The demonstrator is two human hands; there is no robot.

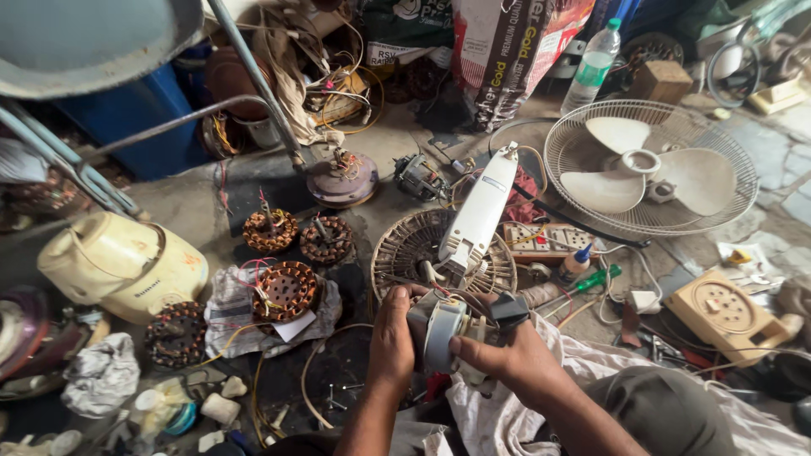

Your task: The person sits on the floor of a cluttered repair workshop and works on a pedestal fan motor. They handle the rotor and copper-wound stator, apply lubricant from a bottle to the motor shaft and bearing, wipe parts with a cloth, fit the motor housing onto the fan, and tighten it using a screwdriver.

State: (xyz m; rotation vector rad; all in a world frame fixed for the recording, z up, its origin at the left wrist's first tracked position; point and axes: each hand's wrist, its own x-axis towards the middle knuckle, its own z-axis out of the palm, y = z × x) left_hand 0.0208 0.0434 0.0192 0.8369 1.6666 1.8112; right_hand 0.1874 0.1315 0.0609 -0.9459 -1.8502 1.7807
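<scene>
Where hands meet, ribbed grey motor (443,331).

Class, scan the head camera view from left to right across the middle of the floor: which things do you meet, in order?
Cream appliance housing → copper-wound stator on cloth → left hand → fan motor → right hand → green-handled screwdriver → beige round-dial box.

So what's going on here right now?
A person sits on a cluttered workshop floor, both hands on a small fan motor. The left hand grips its side; the right hand holds the other side. The white fan stand lies just beyond, with a fan guard and copper windings around.
</scene>
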